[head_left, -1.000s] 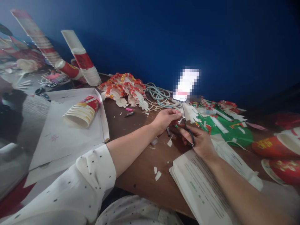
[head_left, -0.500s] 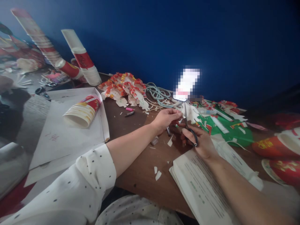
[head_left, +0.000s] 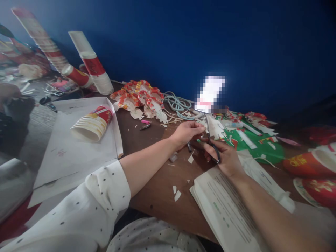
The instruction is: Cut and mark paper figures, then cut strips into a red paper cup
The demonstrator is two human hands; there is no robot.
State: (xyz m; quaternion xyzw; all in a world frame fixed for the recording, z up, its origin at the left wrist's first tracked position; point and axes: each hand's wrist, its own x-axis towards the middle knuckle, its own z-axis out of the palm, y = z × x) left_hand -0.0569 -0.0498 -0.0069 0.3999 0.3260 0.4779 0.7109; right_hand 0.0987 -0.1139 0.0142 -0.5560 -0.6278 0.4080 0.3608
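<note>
My right hand (head_left: 228,160) is closed around the dark handles of a pair of scissors (head_left: 215,152), whose blades point up and away from me. Close by on the left, my left hand (head_left: 187,134) pinches a small white piece of paper (head_left: 205,129) right beside the blades. The piece is mostly hidden by my fingers. Behind the scissors lies a white cut paper shape (head_left: 216,126). A dark pen-like object (head_left: 189,146) and a white paper scrap (head_left: 191,157) lie below my left hand.
Paper cups (head_left: 90,126) lie nested on a white box lid (head_left: 59,161) at left. Cup stacks (head_left: 96,70) lean behind. Red-and-white cut-outs (head_left: 141,98), a coiled cable (head_left: 177,103) and a lit, blurred screen (head_left: 210,92) line the blue wall. A green sheet (head_left: 265,152) lies at right.
The scissors have shifted very slightly in my right hand, with the blades at a slightly different angle. My left hand keeps its pinch in nearly the same place.
</note>
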